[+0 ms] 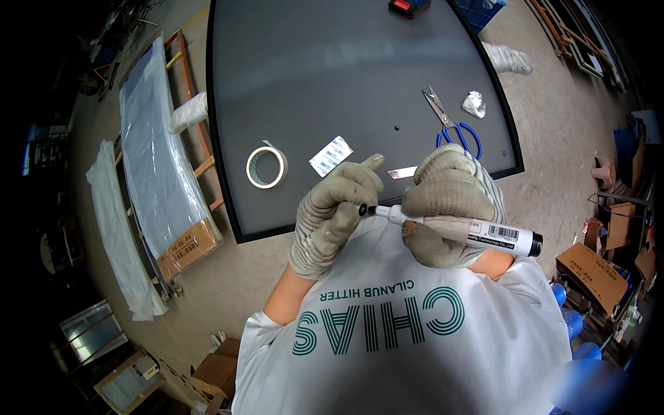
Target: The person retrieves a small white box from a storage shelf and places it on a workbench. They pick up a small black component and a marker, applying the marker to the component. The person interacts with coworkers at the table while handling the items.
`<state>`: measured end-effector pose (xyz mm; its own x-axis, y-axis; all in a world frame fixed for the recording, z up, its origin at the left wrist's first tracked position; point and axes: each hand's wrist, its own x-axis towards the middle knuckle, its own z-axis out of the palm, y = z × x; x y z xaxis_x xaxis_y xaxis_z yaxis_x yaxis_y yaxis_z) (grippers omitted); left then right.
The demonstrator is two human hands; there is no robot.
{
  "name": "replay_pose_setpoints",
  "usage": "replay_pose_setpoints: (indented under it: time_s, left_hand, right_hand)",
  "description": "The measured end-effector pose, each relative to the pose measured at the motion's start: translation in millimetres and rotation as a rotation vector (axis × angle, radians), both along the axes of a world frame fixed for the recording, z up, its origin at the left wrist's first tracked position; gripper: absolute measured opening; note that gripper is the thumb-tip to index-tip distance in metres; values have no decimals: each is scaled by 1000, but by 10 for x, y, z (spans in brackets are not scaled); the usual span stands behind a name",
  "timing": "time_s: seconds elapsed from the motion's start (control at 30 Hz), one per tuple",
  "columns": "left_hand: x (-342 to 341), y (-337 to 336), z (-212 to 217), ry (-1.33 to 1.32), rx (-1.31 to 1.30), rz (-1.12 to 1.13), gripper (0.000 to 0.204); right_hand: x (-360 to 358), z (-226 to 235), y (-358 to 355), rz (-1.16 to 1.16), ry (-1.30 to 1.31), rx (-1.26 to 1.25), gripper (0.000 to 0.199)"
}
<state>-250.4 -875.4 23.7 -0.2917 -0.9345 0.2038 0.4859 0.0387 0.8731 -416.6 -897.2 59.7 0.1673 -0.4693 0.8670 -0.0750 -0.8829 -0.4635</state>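
Both my hands wear grey-white knit gloves and meet just off the near edge of a dark grey panel [311, 83] with a black frame. Between the thumb and fingers of my left hand [332, 211] is a small round black piece [362, 209]. My right hand [448, 197] grips a white marker pen [494, 235] with a black end. Its dark tip points left and sits against or very close to the black piece; I cannot tell if they touch. A thin metal blade [402, 173] lies on the panel beside my right hand, partly covered.
On the panel lie a tape roll [267, 168], a white printed packet [330, 156], blue-handled scissors [453, 126], a crumpled silvery wad [474, 104], a tiny black piece [397, 128] and a red-and-black tool part [409, 7]. Wrapped panels [162, 138] stand left; cardboard [591, 275] lies right.
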Motion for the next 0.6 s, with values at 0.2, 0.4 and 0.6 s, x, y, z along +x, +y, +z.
replay_pose_setpoints:
  time_s: [0.2, 0.4, 0.6]
  left_hand:
    - [-1, -21, 7, -2, -19, 10, 27]
    - [10, -11, 25, -2, 45, -22, 28]
    - [2, -3, 25, 37, 81, -13, 29]
  right_hand:
    - [88, -182, -125, -49, -100, -162, 16]
    - [92, -207, 18, -46, -105, 98, 16]
    - [-13, -142, -25, 69, 41, 107, 13]
